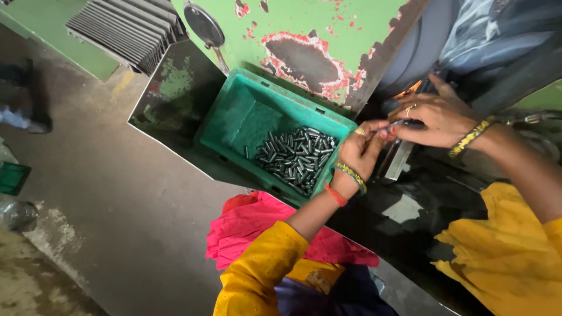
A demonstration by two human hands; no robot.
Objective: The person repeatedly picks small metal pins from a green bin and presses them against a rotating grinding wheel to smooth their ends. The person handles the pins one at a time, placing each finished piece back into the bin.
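Left hand [360, 149] pinches small steel pin [391, 125]; right hand [436, 117] fingers closed on same pin at dark machine [421, 193]. Risk: pin slips, drops outside green crate [234, 117]; fingers caught.

A dark, oil-stained metal ledge [175, 99] juts from the worn green machine at the centre of the frame, bearing a green plastic crate [246, 111] that sits tilted against the machine's chipped wall. A heap of small steel pins [295, 157] fills the crate's lower right corner. Below and to the left spreads the grey concrete floor [105, 205].
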